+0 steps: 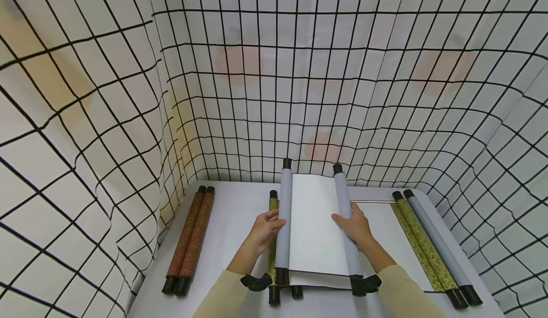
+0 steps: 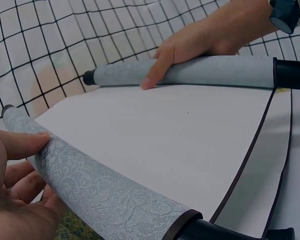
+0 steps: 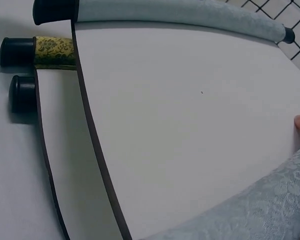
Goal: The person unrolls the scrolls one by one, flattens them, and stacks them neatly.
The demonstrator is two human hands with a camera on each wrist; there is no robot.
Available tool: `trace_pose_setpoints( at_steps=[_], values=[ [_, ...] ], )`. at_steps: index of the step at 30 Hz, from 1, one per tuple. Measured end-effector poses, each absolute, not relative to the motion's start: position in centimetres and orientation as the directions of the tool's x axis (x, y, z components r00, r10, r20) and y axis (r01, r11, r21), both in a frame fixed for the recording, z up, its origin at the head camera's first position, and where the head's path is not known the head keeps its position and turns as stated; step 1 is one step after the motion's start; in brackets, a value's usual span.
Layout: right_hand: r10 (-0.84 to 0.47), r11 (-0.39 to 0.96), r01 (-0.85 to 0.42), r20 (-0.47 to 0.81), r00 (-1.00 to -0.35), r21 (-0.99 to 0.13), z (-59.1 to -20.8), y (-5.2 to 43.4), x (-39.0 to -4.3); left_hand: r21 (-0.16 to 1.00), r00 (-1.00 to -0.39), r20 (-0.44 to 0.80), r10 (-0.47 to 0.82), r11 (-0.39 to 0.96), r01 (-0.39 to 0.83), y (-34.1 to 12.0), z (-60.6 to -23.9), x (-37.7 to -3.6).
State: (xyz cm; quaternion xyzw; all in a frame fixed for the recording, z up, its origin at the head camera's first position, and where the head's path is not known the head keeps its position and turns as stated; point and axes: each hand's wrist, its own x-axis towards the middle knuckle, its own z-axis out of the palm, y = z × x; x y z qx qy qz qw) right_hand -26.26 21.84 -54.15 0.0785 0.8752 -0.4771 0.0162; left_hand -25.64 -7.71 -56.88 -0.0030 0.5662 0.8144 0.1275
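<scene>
- Looking down, I see a grey scroll [image 1: 316,223] lying half open in the middle of the white desk [image 1: 231,223].
- My left hand [image 1: 264,228] sits on the scroll's left roll [image 1: 283,218]. Its grip is curled round that roll, thumb on top and fingers underneath.
- My right hand [image 1: 353,225] rests on the scroll's right roll [image 1: 347,223]. Its fingers lie over the top, pressing down. I cannot tell if the grip wraps all the way round.
- Between the two rolls the scroll's white paper [image 2: 155,145] is flat and bare.
- Under the grey scroll lies another open scroll [image 1: 385,235], reaching out to the right.
- Right of the grey scroll, a green patterned roll [image 1: 421,246] and a grey roll [image 1: 438,246] lie side by side, touching.
- Far to the left of the grey scroll, two brown rolls [image 1: 190,235] lie together near the desk's edge.
- Behind the scroll hangs a white cloth with black lines [image 1: 299,71].
</scene>
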Motion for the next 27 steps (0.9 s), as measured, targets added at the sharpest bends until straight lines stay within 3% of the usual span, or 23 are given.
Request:
trace_pose_setpoints(
  at_steps=[12, 27],
  values=[
    [0.089, 0.451, 0.159, -0.132, -0.987, -0.878, -54.7, 22.9, -26.6, 0.922, -0.968, -0.151, 0.201, -0.324, -0.211, -7.9, -57.4, -25.6],
    [0.16, 0.37, 0.236, -0.188, -0.969, -0.899, -54.4, 23.0, -26.4, 0.923, -0.966, -0.168, 0.195, -0.312, -0.223, -8.2, -57.6, -25.5]
  ],
)
